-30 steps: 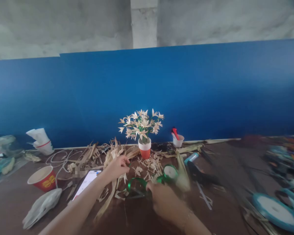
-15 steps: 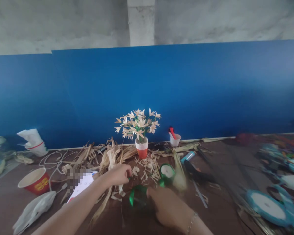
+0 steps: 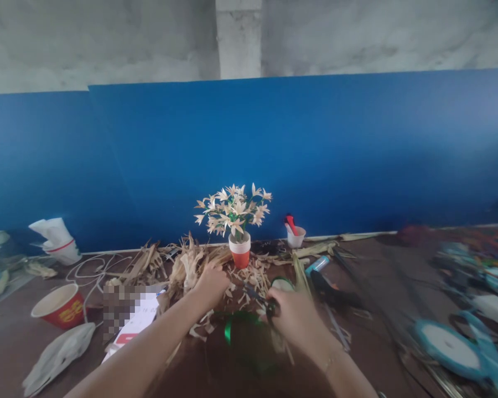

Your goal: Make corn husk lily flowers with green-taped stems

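Note:
My right hand is closed around dark-handled scissors, whose blades point up and to the left over the husk scraps. My left hand is beside those scraps, its fingers curled together; whatever they hold is hidden. A shiny green ribbon loops on the brown table below and between the hands. Behind my right hand, a green ribbon spool is partly covered. Just beyond my left hand stands an orange-and-white pot of pale husk flowers with green stems.
Dried corn husks pile up left of the pot. A red paper cup, a phone and a white cable lie to the left. Toward the right are a blue ribbon spool, a light-blue tube and a small white cup.
My right hand has moved up and now has the scissors, blades toward my left hand. My left hand has shifted slightly up and right. The green ribbon loop has moved a little.

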Tool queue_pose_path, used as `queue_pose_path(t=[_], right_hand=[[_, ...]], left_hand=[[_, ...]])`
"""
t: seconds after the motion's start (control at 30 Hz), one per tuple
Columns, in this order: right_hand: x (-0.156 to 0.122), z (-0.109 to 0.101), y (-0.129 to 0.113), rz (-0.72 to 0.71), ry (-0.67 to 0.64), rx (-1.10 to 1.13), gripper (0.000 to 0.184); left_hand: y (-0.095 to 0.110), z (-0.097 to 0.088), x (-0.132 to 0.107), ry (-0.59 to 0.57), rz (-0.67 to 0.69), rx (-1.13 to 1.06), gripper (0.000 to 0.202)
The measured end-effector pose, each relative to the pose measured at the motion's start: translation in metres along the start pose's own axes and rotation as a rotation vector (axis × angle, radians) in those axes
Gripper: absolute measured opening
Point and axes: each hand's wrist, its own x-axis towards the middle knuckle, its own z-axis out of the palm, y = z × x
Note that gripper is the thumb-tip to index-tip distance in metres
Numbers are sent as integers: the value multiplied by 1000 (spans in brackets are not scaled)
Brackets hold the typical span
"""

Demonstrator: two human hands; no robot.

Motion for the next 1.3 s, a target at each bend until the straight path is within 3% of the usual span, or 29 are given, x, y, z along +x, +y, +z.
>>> queue_pose_path(t=[0.13,0.3,0.37,0.43,0.5,0.57,0.7,0.77,0.8,0.87,0.93,1.0,1.13,1.3], right_hand=[[-4,11,-3,-21,-99,-93,23],[-7,28,-9,-96,-209,-62,23],[-6,31,-8,-161,-231,-26,27],[-3,31,-7,-194,-255,14,32],[0,29,-7,-179,-287,51,34],[2,30,-8,-136,-290,70,36],[6,35,-7,-80,-345,114,39],[9,33,-6,-121,-415,149,50],[12,30,-7,-158,-445,145,51],[22,21,-11,-260,-433,62,35],[36,13,-20,-344,-302,-135,18],[55,11,-31,-407,-172,-332,22],[88,27,-49,-559,-203,-453,13],[106,46,-53,-763,-286,-534,11]], left_hand=[[-2,-5,1,73,-28,2,34],[17,-42,-18,238,-97,-19,16],[31,-55,-29,289,-239,-222,14],[46,-58,-39,310,-421,-622,21],[57,-49,-48,370,-475,-1038,26],[64,-30,-54,384,-514,-1277,27],[60,17,-57,424,-607,-1446,33],[54,30,-57,483,-653,-1492,35],[52,33,-57,491,-632,-1509,35],[47,34,-57,525,-598,-1521,33],[44,30,-58,546,-594,-1517,33],[42,27,-59,542,-615,-1524,33],[34,29,-59,529,-631,-1587,34],[28,31,-58,564,-626,-1606,31]])
